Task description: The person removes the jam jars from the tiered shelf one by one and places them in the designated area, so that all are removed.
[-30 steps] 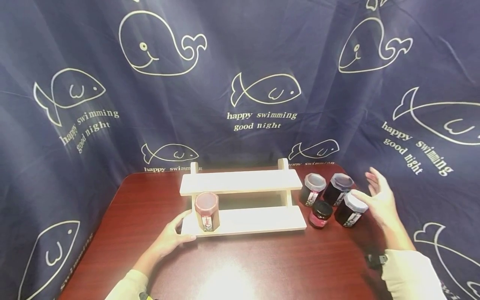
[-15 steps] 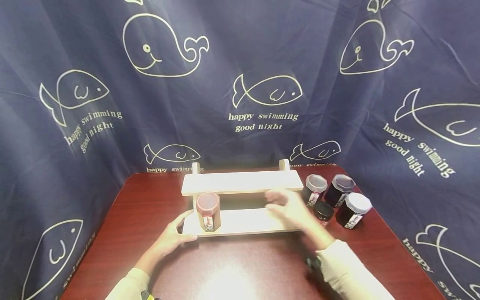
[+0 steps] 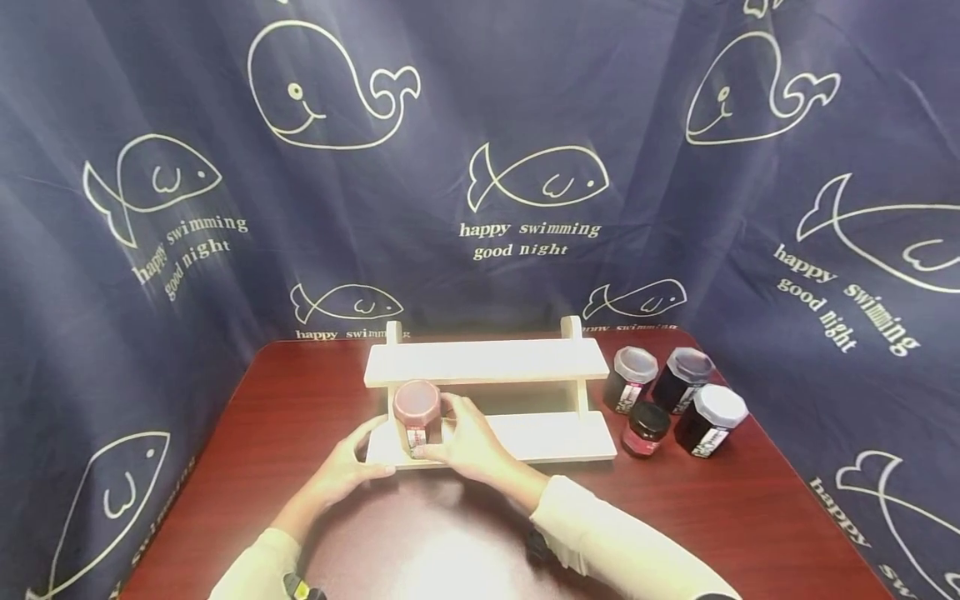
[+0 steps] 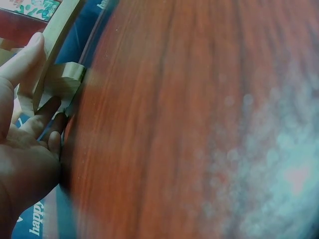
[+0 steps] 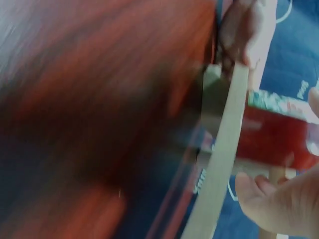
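Note:
A two-tier white wooden rack stands at the back of the table. On the left end of its lower board is a reddish jar with an angular lid and a white-and-red label, upright. My right hand curls round this jar from the right, thumb across its front near the label and fingers at its far side. In the blurred right wrist view the jar shows deep red. My left hand grips the lower board's left end. In the left wrist view, the thumb lies along the wood and the other fingers are behind it.
Right of the rack are several jars: a dark one with a grey lid, another with a purplish lid, one with a whitish lid, and a small black-lidded jar. A dark blue whale-print curtain surrounds the reddish table.
My right hand has left the white-lidded jar, crossed leftward over the rack and come round the reddish jar. The left hand stays at the rack's left end.

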Available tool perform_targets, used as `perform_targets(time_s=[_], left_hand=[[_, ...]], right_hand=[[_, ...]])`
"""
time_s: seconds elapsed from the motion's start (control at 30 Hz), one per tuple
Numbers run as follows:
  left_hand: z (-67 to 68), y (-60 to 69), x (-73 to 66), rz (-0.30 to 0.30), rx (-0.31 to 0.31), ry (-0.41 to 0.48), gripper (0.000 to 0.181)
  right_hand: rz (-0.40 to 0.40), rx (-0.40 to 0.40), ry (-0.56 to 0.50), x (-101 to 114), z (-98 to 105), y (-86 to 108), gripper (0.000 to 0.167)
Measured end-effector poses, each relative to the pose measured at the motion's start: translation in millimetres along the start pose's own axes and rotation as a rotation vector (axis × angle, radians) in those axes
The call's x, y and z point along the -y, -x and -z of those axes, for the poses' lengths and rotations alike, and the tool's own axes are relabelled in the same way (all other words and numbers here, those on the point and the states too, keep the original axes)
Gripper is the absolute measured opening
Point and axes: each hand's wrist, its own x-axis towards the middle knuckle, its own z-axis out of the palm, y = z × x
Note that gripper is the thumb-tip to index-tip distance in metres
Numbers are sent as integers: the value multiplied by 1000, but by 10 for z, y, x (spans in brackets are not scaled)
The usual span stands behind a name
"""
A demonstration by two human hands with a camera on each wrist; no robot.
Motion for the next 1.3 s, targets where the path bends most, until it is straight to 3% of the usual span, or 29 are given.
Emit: perform_targets(time_s=[0.13,0.37,0.53,0.77,1.07,1.3], left_hand=[[18,31,-9,16,-12,7,91],[62,38,-6,-5,-6,18,90],[60,31,29,-9,-8,13,89],[43,58,40,25,-21,-10,89],[7,50,-4,48,-7,15,88],[-12,22,-22,31,0,17,88]], right_hand=[[-32,-59,-8,86,-197,-19,94],[-117,-253,-12,183,-532,-78,92],[-111,-281,24,178,-566,-92,81],[-29,-231,25,130,-326,7,75],[-8,-294,-117,47,208,187,68],[-11,-349,-121,-134,642,338,69]])
